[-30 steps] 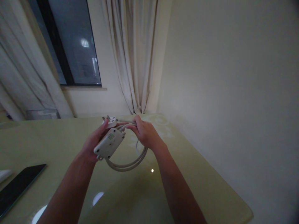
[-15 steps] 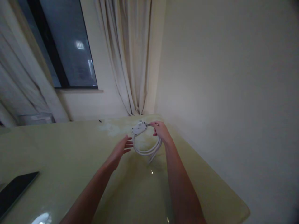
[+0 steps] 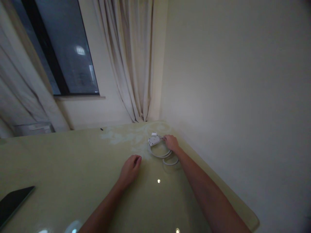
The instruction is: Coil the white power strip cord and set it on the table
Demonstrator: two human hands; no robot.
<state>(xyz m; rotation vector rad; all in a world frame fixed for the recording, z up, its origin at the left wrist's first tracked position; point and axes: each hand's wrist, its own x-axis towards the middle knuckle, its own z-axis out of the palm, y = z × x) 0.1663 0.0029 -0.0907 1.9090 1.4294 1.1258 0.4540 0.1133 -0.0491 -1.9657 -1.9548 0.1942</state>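
Resting on the glossy worktop [image 3: 73, 168], the left hand [image 3: 130, 170] has let go, fingers loosely curled on nothing, a dark flat device [image 3: 13, 202] well off to its left. Farther out, the right hand [image 3: 171, 142] has brought the white power strip [image 3: 154, 140] and its coiled cord [image 3: 160, 155] down from mid-air to the far corner, fingers closed on the coiled cord beside the strip. The bundle looks set down, with only that grip remaining.

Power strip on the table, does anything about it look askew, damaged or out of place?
Nothing stands out. The white power strip lies flat near the far corner of the table, its cord loosely coiled beside it, the right hand at its cord end. No damage or spill shows.
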